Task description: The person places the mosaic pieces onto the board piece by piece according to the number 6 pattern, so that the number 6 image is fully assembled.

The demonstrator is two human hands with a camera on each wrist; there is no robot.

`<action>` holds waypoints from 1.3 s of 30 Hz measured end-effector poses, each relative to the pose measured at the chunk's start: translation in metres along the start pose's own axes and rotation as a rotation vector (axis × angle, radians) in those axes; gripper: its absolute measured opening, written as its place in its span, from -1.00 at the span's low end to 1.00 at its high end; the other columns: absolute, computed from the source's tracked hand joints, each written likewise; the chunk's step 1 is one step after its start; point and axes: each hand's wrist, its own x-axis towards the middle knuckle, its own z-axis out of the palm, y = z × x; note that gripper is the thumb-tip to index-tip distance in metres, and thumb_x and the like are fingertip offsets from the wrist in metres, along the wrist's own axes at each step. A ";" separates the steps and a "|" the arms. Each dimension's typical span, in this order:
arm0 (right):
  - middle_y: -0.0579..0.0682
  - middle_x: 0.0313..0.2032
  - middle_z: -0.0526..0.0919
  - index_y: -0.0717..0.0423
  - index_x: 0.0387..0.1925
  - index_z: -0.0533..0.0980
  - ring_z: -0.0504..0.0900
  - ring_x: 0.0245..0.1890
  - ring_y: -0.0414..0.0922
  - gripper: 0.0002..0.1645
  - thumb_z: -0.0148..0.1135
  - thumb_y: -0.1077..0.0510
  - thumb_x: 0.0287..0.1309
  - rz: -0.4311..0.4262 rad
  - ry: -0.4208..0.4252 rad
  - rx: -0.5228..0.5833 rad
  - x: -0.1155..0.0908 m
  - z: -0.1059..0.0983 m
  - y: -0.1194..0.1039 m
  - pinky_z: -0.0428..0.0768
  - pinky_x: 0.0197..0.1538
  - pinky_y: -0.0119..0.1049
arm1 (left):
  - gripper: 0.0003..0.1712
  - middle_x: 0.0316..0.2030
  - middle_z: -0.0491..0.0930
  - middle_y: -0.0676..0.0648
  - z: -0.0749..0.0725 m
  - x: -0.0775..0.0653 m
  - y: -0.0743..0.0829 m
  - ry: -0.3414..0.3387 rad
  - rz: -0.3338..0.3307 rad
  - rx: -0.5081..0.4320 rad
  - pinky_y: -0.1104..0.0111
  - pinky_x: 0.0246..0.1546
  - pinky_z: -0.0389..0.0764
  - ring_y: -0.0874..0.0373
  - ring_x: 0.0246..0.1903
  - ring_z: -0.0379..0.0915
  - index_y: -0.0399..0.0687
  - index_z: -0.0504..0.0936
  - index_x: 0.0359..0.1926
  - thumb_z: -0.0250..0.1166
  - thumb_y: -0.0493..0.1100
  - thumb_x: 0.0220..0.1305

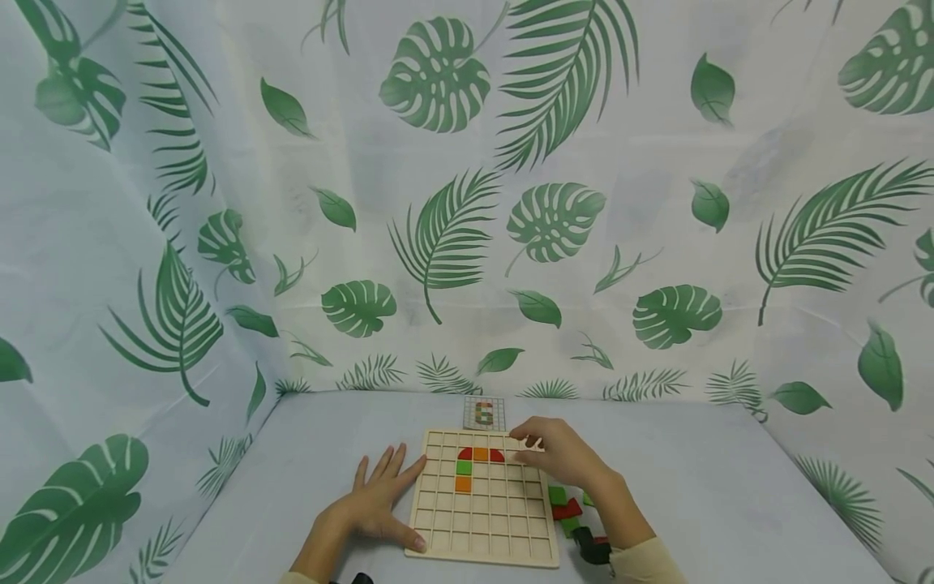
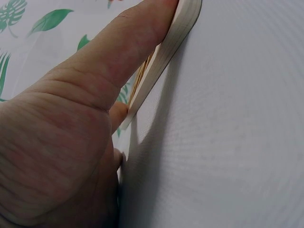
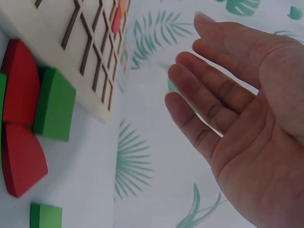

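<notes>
A square wooden grid board (image 1: 503,519) lies flat on the table. Red, orange and green pieces sit in its upper left cells, among them an orange square (image 1: 463,484) and a green square (image 1: 464,467). My left hand (image 1: 375,499) rests at the board's left side, fingers spread, its thumb (image 2: 137,38) touching the near left corner. Over the board's upper right hovers my right hand (image 1: 558,450), fingers loosely bent. In the right wrist view nothing lies between its fingers (image 3: 194,126).
Loose green and red blocks lie right of the board, such as a green block (image 3: 56,104) and a red rounded block (image 3: 23,159). A small gridded pattern card (image 1: 470,414) is behind the board. Leaf-print cloth (image 1: 467,243) hangs at the back and sides.
</notes>
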 end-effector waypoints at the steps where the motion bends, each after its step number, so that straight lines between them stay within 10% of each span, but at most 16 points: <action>1: 0.06 -0.01 0.77 0.16 0.06 0.70 0.68 -0.12 -0.07 -0.66 0.44 0.16 0.28 0.004 0.001 -0.001 0.000 -0.001 0.001 0.70 -0.06 -0.22 | 0.57 0.67 -0.25 -0.30 0.000 0.000 0.000 0.001 0.000 -0.002 -0.43 0.47 -0.53 -0.29 0.66 -0.47 0.23 0.09 0.66 0.60 0.58 -0.37; 23: 0.06 -0.07 0.77 0.19 0.05 0.70 0.62 -0.21 -0.21 -0.63 0.48 0.15 0.23 0.046 -0.034 0.006 -0.014 -0.018 0.020 0.66 -0.15 -0.31 | 0.58 0.67 -0.25 -0.29 0.001 0.001 -0.001 0.001 -0.007 -0.006 -0.43 0.47 -0.53 -0.28 0.66 -0.47 0.24 0.08 0.66 0.59 0.60 -0.38; 39: -0.07 -0.27 0.75 0.15 -0.14 0.76 0.62 -0.28 -0.11 -0.68 0.58 0.32 0.00 0.227 -0.163 0.106 -0.022 -0.022 0.028 0.66 -0.23 -0.22 | 0.58 0.67 -0.25 -0.31 0.000 0.000 0.000 -0.001 -0.001 -0.004 -0.43 0.47 -0.54 -0.31 0.66 -0.47 0.22 0.08 0.66 0.58 0.61 -0.36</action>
